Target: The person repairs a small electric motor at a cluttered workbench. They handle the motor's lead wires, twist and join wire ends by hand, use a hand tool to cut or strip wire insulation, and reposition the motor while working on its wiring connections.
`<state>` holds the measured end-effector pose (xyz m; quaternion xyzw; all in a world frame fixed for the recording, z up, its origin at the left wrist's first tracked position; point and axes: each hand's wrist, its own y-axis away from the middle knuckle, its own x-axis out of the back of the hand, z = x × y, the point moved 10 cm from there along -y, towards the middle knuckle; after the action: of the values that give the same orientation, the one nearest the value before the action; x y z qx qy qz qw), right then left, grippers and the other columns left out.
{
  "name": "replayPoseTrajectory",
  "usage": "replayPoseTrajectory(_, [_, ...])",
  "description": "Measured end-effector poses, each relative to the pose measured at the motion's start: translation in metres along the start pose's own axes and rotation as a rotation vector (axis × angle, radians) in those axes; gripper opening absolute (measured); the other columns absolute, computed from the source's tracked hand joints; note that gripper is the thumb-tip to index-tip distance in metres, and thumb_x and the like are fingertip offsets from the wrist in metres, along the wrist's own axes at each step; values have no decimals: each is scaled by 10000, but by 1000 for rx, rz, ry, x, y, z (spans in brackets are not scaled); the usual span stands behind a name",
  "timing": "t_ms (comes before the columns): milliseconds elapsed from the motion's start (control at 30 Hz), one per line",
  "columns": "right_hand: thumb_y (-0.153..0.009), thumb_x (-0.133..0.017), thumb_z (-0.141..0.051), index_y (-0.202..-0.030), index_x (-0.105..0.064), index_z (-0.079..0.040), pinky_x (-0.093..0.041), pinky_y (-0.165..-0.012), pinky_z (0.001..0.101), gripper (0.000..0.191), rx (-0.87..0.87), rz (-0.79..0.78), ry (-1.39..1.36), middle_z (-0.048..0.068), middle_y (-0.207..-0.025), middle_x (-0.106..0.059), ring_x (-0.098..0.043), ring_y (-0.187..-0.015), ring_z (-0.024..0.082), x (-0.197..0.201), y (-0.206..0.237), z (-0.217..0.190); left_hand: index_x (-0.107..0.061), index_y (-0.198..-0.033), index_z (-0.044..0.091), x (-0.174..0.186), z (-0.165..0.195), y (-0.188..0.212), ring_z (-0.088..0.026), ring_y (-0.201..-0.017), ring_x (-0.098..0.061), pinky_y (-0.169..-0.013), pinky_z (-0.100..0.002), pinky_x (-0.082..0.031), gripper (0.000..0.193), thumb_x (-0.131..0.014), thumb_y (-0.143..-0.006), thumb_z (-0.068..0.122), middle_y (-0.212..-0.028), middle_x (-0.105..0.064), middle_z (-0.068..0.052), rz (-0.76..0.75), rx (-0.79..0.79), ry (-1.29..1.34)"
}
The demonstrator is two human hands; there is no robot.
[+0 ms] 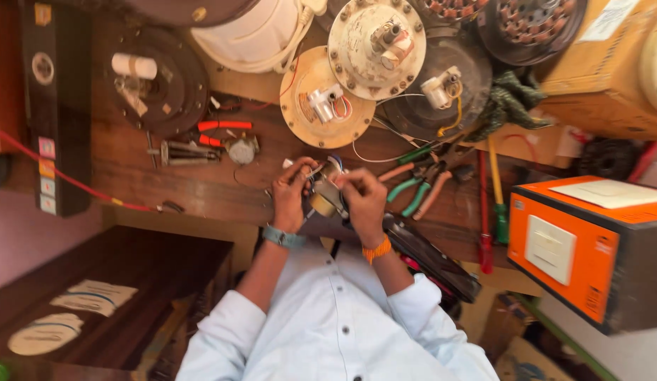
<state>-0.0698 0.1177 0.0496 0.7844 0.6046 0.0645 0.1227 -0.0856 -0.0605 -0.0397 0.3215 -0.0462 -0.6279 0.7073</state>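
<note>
Both hands meet over a wooden workbench [201,187], close in front of my white shirt. My left hand [291,194], with a blue-grey watch on its wrist, pinches the left side of a small grey and brass-coloured electrical part [326,194] that trails thin wires. My right hand [364,201], with an orange thread band at the wrist, grips the same part from the right with curled fingers. Most of the part is hidden between the fingers.
Cream round fan motor plates [327,99] and dark wound stators [441,85] lie at the back of the bench. Green-handled pliers [413,190] and red and yellow screwdrivers [494,204] lie to the right. An orange box [575,247] stands at right, and a red wire [67,180] crosses the left side.
</note>
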Motion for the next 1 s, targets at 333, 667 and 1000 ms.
replayPoseTrajectory(333, [-944, -756, -102, -1007, -722, -24, -520, -663, 285, 106, 96, 104, -324, 135, -881, -751, -666, -735, 169, 10, 47, 41, -764, -1046, 31, 8, -6, 15, -43, -742, -562, -645, -213, -471, 132, -686, -972, 106, -946, -740, 1, -47, 106, -398])
replayPoseTrajectory(667, [-989, -717, -126, -968, -637, -37, -526, -629, 358, 121, 513, -227, -614, 110, -786, -690, -656, -647, 178, 18, 25, 74, -767, -976, 68, 11, -5, 15, -108, -767, -684, -694, -272, -464, 64, -744, -919, 51, -914, -807, -87, -224, -241, -384])
replayPoseTrajectory(1000, [-1020, -668, -143, -975, -584, -52, -540, -626, 392, 132, 575, -268, -644, 111, -760, -661, -640, -626, 194, 13, 32, 89, -720, -1127, 74, 12, -9, 10, -167, -979, -797, -768, -318, -507, 204, -774, -931, 66, -1110, -805, -84, -696, -296, -468])
